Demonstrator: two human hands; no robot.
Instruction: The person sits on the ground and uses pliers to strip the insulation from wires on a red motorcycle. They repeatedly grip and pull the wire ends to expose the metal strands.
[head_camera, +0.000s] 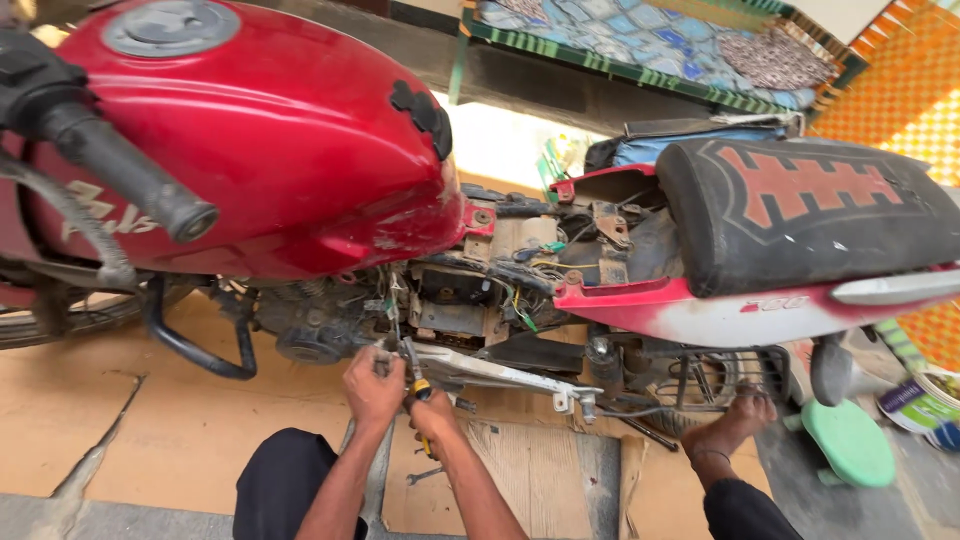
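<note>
Left hand (372, 385): my fist is clenched on a small part at the engine (318, 328) below the red fuel tank (270, 130); I cannot tell what.
Right hand (432, 412): grasping a yellow-handled screwdriver (417, 385), tip up beside the silver side cover (490, 370).
Tub (920, 402): far right, contents hidden.
Spanner (425, 475): on the cardboard (200, 420).

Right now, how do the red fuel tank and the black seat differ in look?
The fuel tank is glossy red and rounded, with a round filler cap on top; the seat is matt black, long and flat, with a red pattern. The fuel tank stands above the left hand and right hand; the seat lies off to their right. Both sit atop the same motorcycle.
</note>
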